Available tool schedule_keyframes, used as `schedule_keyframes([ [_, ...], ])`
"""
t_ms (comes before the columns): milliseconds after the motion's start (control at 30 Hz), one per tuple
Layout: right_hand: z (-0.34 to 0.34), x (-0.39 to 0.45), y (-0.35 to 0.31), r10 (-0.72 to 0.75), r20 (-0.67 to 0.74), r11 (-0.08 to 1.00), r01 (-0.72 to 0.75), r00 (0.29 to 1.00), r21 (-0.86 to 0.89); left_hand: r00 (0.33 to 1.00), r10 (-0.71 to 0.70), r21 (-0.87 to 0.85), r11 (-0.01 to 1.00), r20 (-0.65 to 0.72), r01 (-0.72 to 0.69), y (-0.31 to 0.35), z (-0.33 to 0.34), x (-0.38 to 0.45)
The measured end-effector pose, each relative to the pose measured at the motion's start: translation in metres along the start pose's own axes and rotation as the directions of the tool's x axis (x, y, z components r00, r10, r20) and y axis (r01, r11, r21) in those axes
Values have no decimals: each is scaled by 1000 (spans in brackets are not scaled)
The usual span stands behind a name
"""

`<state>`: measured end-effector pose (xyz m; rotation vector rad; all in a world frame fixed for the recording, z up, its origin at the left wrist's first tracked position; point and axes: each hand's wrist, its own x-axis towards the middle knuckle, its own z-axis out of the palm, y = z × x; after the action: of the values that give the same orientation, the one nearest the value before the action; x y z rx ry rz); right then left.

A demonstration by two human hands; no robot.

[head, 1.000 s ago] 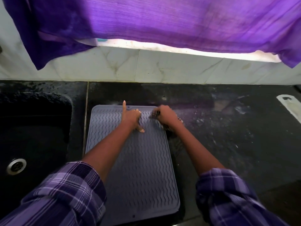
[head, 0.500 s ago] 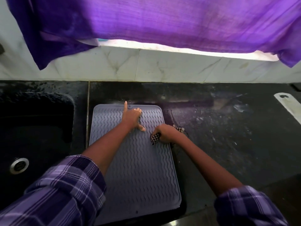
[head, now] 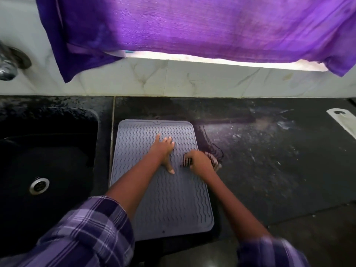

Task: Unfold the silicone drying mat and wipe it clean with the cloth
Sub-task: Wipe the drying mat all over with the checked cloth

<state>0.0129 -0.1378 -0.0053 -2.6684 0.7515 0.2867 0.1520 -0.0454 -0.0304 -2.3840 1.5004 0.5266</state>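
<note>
Sink [head: 48, 170]: dark basin, steel drain, well left of both hands.
Mat [head: 161, 199]: grey silicone, wavy ribs, rounded corners, lying flat and unfolded on the counter [head: 269, 170] under both hands; looks floppy and grippy, likely to creep unless pinned.
Left hand [head: 163, 149]: fingers spread, palm down, pressing the mat.
Right hand [head: 198, 160]: just beside it, clenched round the cloth.
Cloth [head: 187, 161]: checked, soft, bunched at the mat's right edge.
Counter: dark stone, speckled and wet-looking to the right.
</note>
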Motion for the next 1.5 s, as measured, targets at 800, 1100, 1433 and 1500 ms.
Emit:
schedule_keyframes([
  [800,15,-111,6,-53,341,997,67,939,-30,988,-135,-168,978,-69,122,25,-3,-42],
  [1100,7,-82,-8,-68,93,993,76,993,-87,999,-38,-170,985,20,41,53,24,-75],
  [1433,46,-178,21,-167,239,944,225,957,-240,995,-88,-126,988,49,93,59,25,-68],
  [1500,40,-161,7,-198,200,905,257,960,-338,995,-92,-149,984,43,97,59,28,-66],
])
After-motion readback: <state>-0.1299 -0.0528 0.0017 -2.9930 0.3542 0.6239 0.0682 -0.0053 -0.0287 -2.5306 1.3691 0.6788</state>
